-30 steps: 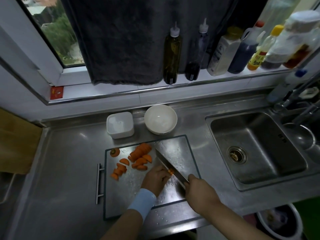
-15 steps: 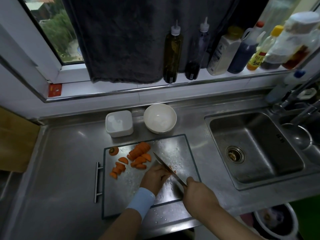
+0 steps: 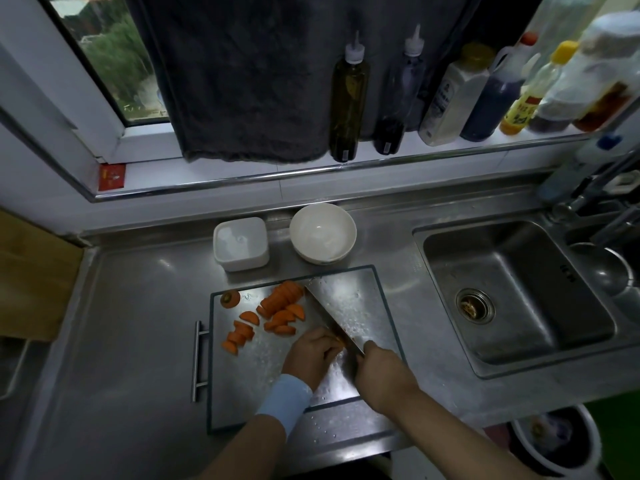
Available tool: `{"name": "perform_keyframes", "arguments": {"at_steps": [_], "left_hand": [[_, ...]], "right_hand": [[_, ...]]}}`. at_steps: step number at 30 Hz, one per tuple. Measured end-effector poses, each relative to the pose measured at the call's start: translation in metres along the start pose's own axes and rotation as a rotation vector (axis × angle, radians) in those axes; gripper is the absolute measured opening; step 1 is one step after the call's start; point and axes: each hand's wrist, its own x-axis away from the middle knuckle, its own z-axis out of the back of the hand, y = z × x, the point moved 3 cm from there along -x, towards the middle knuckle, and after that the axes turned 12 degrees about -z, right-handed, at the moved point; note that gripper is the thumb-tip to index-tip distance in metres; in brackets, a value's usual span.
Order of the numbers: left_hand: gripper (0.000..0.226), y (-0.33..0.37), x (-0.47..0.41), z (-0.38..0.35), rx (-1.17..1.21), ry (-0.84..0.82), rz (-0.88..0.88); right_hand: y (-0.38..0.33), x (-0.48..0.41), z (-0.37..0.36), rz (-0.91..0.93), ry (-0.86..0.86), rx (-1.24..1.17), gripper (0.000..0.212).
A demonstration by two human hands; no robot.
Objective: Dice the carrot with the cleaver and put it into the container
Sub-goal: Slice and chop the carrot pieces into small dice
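Note:
Several orange carrot pieces [image 3: 278,308] lie on the steel cutting board [image 3: 360,299], with the cut-off carrot top [image 3: 230,298] at its far left corner. My right hand [image 3: 382,374] grips the cleaver [image 3: 332,318] by its handle; the blade runs diagonally across the board. My left hand [image 3: 311,353], with a blue wristband, is curled over a small carrot piece [image 3: 341,341] pressed against the blade; most of that piece is hidden. A white square container [image 3: 241,243] and a white bowl [image 3: 322,233] stand empty behind the board.
A steel sink [image 3: 512,296] lies to the right, with a faucet at its far corner. Bottles [image 3: 348,95] line the windowsill under a hanging dark towel. A bin [image 3: 557,441] sits on the floor at the lower right. The board's handle [image 3: 198,360] sticks out left.
The cleaver blade has come down from a raised tilt onto the carrot piece under my left hand. Both hands stay at the same spot on the board.

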Motion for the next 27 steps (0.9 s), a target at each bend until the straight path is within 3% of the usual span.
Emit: {"name": "perform_keyframes", "arguments": {"at_steps": [4, 9, 19, 27], "left_hand": [[0.015, 0.001, 0.005, 0.001, -0.058, -0.027, -0.029], [0.021, 0.004, 0.002, 0.007, -0.025, 0.019, -0.066], [0.019, 0.002, 0.0, 0.007, 0.003, -0.002, -0.091], [0.015, 0.002, 0.002, 0.007, 0.062, 0.012, -0.041]], "right_hand": [[0.005, 0.002, 0.001, 0.014, 0.008, 0.016, 0.004], [0.022, 0.011, 0.0, 0.021, 0.004, 0.015, 0.024], [0.004, 0.023, 0.013, 0.025, 0.081, 0.054, 0.002], [0.007, 0.033, 0.012, 0.014, 0.059, 0.077, 0.005]]}}
